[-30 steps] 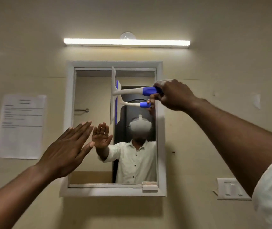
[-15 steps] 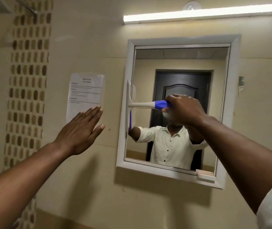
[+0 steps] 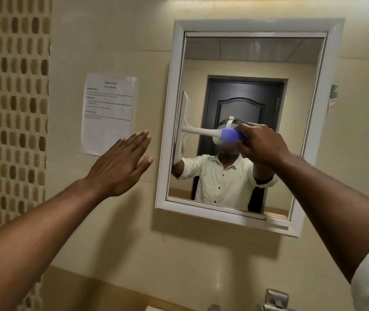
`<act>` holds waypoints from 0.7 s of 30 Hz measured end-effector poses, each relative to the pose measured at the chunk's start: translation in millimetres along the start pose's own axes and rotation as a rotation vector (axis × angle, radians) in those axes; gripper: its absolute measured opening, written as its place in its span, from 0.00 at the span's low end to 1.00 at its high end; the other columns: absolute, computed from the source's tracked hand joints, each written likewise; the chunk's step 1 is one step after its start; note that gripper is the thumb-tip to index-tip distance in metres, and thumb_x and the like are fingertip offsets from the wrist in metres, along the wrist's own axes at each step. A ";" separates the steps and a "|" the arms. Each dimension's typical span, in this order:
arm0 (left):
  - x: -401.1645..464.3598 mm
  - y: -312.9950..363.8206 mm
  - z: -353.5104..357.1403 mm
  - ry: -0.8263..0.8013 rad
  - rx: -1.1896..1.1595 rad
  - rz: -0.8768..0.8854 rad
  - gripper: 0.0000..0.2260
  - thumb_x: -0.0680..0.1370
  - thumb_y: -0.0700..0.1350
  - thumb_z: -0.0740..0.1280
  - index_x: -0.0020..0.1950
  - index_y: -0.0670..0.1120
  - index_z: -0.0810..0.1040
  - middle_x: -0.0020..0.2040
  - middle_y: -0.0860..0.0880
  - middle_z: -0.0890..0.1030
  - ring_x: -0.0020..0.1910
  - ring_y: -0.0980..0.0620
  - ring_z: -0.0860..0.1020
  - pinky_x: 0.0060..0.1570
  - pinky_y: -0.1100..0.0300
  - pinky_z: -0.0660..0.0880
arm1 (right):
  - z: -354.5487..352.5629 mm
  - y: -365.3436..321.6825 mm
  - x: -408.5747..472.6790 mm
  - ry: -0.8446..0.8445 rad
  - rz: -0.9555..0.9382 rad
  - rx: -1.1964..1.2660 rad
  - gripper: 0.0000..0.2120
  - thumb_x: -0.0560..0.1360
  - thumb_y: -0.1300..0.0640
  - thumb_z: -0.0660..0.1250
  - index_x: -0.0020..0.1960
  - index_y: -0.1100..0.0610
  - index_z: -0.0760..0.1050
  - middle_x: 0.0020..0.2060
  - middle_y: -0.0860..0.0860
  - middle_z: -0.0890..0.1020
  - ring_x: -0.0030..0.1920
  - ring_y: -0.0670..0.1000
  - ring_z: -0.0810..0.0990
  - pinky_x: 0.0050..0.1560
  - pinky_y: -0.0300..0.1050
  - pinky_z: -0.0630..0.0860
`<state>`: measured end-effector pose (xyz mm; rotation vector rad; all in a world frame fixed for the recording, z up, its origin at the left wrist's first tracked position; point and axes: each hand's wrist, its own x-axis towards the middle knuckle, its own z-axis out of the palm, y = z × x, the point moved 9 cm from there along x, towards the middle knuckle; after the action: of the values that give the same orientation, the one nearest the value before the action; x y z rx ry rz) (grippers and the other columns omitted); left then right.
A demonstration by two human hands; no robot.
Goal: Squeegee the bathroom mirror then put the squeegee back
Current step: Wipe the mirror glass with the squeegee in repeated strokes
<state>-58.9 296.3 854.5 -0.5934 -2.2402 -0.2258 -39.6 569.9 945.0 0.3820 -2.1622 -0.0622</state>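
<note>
The white-framed mirror (image 3: 255, 59) hangs on the beige wall. My right hand (image 3: 262, 144) grips the blue end of a white squeegee (image 3: 192, 131). The squeegee's blade stands upright against the glass at the mirror's left edge, about halfway down. My left hand (image 3: 123, 162) is raised flat with straight fingers in front of the wall, left of the mirror, and holds nothing. The glass reflects a person in a pale shirt and a dark door.
A printed paper sheet (image 3: 108, 111) is stuck to the wall left of the mirror. A strip of mosaic tiles (image 3: 19, 108) runs down the far left. A metal tap (image 3: 275, 299) shows at the bottom edge, below the mirror.
The squeegee slid from the mirror's upper middle to its left edge and a little lower. My left hand moved off the mirror to the wall on the left. The view tilted down and left.
</note>
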 end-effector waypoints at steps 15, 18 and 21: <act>30.1 111.4 38.8 -0.029 -0.081 0.143 0.30 0.77 0.63 0.39 0.77 0.52 0.44 0.78 0.54 0.45 0.75 0.59 0.44 0.75 0.57 0.44 | -44.6 94.0 -81.1 -0.100 0.170 0.023 0.21 0.74 0.46 0.68 0.64 0.54 0.76 0.49 0.56 0.82 0.44 0.56 0.78 0.42 0.47 0.74; 35.3 140.1 46.4 -0.031 -0.118 0.188 0.30 0.77 0.63 0.39 0.77 0.53 0.43 0.77 0.56 0.45 0.75 0.60 0.43 0.75 0.56 0.46 | -55.3 119.0 -99.4 -0.118 0.222 -0.014 0.19 0.74 0.46 0.67 0.61 0.53 0.76 0.47 0.55 0.81 0.44 0.57 0.78 0.43 0.50 0.76; 38.7 165.3 50.8 -0.024 -0.146 0.226 0.29 0.77 0.63 0.39 0.76 0.54 0.43 0.76 0.57 0.45 0.75 0.61 0.43 0.75 0.55 0.46 | -64.2 137.6 -116.2 -0.124 0.270 -0.037 0.17 0.74 0.46 0.68 0.59 0.53 0.77 0.46 0.55 0.81 0.42 0.56 0.78 0.45 0.56 0.79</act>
<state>-34.7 471.6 844.4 -0.9252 -2.1704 -0.2696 40.4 741.2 916.2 0.0639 -2.3126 0.0267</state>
